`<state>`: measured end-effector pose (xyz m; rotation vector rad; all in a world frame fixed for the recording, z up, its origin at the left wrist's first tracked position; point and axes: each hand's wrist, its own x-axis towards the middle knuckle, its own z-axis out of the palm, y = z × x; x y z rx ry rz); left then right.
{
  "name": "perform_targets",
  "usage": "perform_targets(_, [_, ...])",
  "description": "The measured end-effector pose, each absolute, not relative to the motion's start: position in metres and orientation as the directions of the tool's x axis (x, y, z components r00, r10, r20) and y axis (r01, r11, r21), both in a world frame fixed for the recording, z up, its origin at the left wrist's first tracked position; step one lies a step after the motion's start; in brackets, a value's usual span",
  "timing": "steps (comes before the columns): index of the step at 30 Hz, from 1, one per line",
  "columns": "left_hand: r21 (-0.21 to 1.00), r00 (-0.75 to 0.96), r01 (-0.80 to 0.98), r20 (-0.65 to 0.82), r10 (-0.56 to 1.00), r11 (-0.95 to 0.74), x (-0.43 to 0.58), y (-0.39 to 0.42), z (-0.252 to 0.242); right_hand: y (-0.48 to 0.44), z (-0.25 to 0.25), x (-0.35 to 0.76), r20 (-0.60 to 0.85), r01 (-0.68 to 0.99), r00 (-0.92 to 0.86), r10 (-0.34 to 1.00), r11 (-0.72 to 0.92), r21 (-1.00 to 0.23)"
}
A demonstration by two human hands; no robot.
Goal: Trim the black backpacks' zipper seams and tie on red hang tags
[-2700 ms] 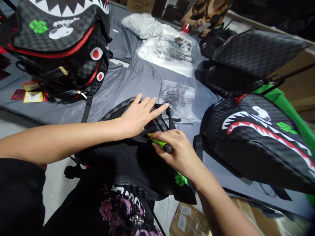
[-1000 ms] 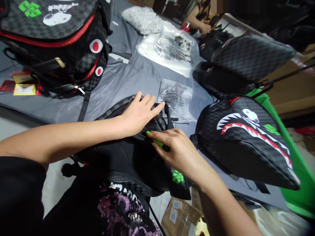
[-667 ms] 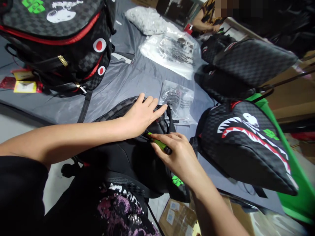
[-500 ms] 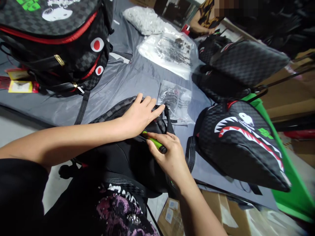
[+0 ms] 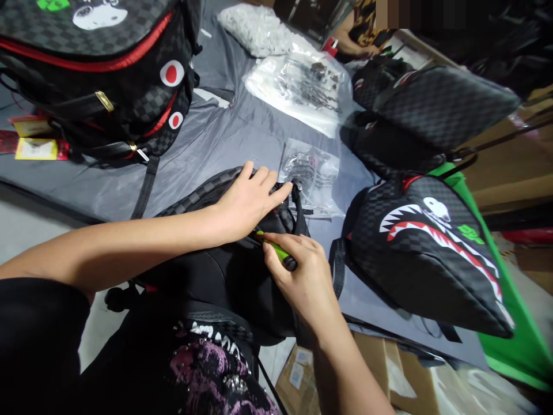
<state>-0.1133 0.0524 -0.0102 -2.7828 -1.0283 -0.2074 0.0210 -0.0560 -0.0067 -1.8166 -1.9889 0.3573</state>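
Nearest us, the black bag lay over the lap at the near edge of the table; we judged its panels soft and apt to sag, the whole more bulky than heavy, with the firmer checkered rim on its far side the surest hold; our right hand was clamped on the green tool, which looked stiff, light and perhaps slippery, best gripped about its thick handle; its tip was hidden near the left wrist; our left hand lay palm down across the far rim, and we could not tell whether it pinched the fabric; farther, a plastic packet lay just beyond the bag.
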Motion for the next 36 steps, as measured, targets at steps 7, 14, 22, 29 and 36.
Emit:
perform_targets(7, [-0.119, 0.745, 0.664, 0.189, 0.639, -0.738, -0.113, 0.053, -0.012, -0.055, -0.003, 0.027, 0.085, 0.873, -0.113, 0.99, 0.14, -0.467])
perform_targets(14, [-0.113, 0.747, 0.661, 0.197, 0.635, -0.742, -0.113, 0.053, -0.012, -0.055, -0.005, 0.034, 0.018, 0.809, -0.13, 0.991, 0.117, -0.577])
perform_targets(22, [-0.09, 0.738, 0.67, 0.194, 0.647, -0.737, -0.112, 0.053, -0.012, -0.053, -0.004, 0.035, -0.008, 0.798, -0.103, 0.995, 0.078, -0.597])
perform_targets(29, [-0.123, 0.75, 0.658, 0.192, 0.633, -0.743, -0.113, 0.053, -0.01, -0.051, -0.002, 0.034, -0.018, 0.797, -0.094, 0.995, 0.065, -0.6])
perform_targets(36, [-0.104, 0.737, 0.673, 0.177, 0.652, -0.732, -0.113, 0.053, -0.01, -0.051, -0.003, 0.031, 0.014, 0.82, -0.099, 0.995, 0.09, -0.566])
